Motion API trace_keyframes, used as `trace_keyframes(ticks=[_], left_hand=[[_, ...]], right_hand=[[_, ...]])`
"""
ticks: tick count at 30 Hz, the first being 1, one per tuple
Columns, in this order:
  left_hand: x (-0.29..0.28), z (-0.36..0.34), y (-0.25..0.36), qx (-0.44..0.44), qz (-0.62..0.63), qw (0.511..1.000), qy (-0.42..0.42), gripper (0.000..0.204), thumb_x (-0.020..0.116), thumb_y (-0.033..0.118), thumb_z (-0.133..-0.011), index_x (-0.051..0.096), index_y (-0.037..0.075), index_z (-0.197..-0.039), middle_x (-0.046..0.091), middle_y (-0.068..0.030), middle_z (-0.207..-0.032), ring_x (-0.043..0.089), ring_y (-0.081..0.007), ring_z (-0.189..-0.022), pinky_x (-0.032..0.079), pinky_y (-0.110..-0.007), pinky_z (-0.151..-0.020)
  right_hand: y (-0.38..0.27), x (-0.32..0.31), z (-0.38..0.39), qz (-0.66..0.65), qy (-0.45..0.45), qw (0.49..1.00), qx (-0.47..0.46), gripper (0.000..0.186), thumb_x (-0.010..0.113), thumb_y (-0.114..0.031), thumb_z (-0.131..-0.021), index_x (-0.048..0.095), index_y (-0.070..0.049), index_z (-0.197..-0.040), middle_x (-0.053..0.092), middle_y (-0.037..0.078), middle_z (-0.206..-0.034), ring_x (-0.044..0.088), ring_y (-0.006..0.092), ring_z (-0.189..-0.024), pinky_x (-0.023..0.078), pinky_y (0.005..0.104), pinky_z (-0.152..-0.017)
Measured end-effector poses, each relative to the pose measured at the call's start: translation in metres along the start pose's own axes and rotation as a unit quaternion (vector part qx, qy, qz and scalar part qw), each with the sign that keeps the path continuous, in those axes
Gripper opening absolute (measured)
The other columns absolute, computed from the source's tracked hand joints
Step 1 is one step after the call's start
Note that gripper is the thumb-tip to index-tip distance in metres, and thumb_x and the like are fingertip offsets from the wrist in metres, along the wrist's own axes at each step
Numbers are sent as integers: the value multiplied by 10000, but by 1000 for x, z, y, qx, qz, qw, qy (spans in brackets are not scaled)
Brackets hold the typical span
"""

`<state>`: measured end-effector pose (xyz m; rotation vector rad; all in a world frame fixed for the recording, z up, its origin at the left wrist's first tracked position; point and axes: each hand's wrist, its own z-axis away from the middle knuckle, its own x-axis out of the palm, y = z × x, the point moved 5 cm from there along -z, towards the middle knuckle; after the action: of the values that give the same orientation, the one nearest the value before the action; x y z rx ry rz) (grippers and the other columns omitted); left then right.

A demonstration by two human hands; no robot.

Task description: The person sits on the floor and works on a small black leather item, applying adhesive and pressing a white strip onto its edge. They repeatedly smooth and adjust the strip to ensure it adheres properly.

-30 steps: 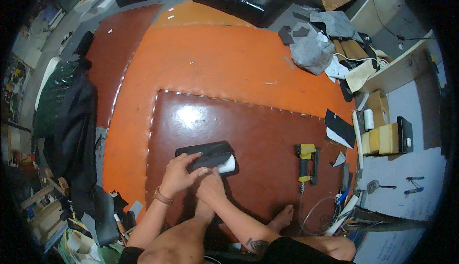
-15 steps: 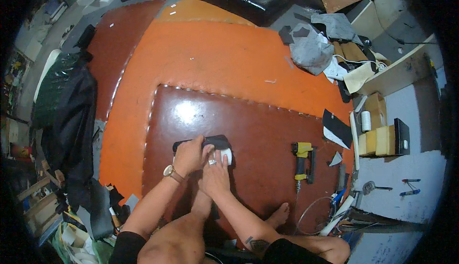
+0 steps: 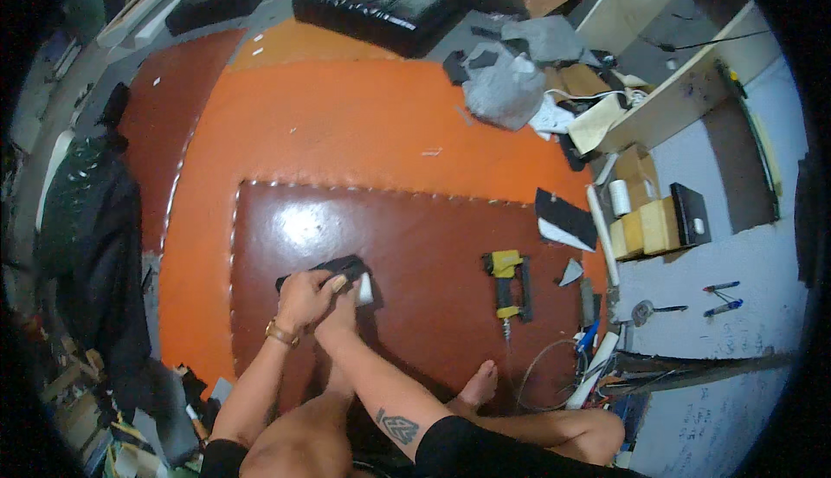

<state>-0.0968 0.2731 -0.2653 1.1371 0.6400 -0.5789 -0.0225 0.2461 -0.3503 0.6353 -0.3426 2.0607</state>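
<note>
The left hand (image 3: 303, 298) is curled over a black piece (image 3: 344, 264), fingers bent and thumb pointing toward the right hand (image 3: 336, 320); the right hand is pressed close beside it, its fingers partly hidden, so whether it grips or only touches cannot be told; a white piece (image 3: 364, 288) sticks out at the right end of the black piece, just beside the right hand; both pieces lie on the near left part of a brown mat (image 3: 415, 235), in front of the crossed legs; a watch (image 3: 281, 333) sits on the left wrist, and the right forearm bears a dark angular tattoo (image 3: 397, 426).

Well to the right, a yellow and black nail gun (image 3: 506, 283) lies on the same mat, its hose (image 3: 508, 331) running toward the foot (image 3: 479, 383); beyond it are a black and white sheet (image 3: 567, 218), a white spool (image 3: 620, 197), yellow blocks (image 3: 645, 229) and a black box (image 3: 690, 216); pens (image 3: 723, 299) rest on the pale panel (image 3: 675, 283); any lettering on these is too small or blurred to read.
</note>
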Motion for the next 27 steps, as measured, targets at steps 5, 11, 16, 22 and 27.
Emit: trace_keyframes(ticks=[5, 11, 16, 22, 27], left_hand=[[-1, 6, -5, 36, 4, 999, 20, 386, 751, 434, -962, 827, 66, -1047, 744, -200, -797, 733, -374, -715, 557, -454, -692], [3, 4, -1, 67, 23, 996, 51, 388, 801, 414, -925, 829, 49, -1054, 773, -193, -870, 756, -345, -764, 569, -432, -713], [1, 8, -11, 67, -3, 996, 62, 366, 807, 395, -909, 832, 58, -1049, 751, -183, -899, 729, -377, -839, 562, -457, -752], [4, 6, -2, 90, -4, 993, 74, 354, 798, 388, -915, 832, 61, -1044, 748, -174, -921, 714, -410, -873, 560, -484, -777], [-3, 14, -8, 36, 1, 998, 60, 315, 743, 373, -954, 833, 90, -1058, 755, -190, -958, 716, -414, -884, 555, -494, -794]], right_hand=[[-18, -23, -6, 522, -175, 810, -202, 400, 494, -317, -1082, 675, -135, -1389, 684, 98, -1375, 545, 391, -1382, 254, 628, -1260], [-14, -53, -8, 887, -185, -38, -421, 261, 652, -209, -934, 867, -83, -1012, 791, 161, -1162, 581, 470, -1327, 136, 724, -1276], [-2, -39, 17, 864, -214, -32, -455, 376, 641, -183, -947, 761, -14, -1261, 683, 204, -1394, 562, 457, -1336, 275, 635, -1247], [-29, -37, -14, 827, -250, 313, -394, 421, 575, -134, -971, 589, 69, -1340, 609, 302, -1372, 531, 500, -1291, 395, 565, -1136], [-14, -25, -5, 822, -182, 408, -354, 461, 584, -236, -1056, 513, 2, -1444, 595, 234, -1426, 553, 373, -1364, 451, 477, -1134]])
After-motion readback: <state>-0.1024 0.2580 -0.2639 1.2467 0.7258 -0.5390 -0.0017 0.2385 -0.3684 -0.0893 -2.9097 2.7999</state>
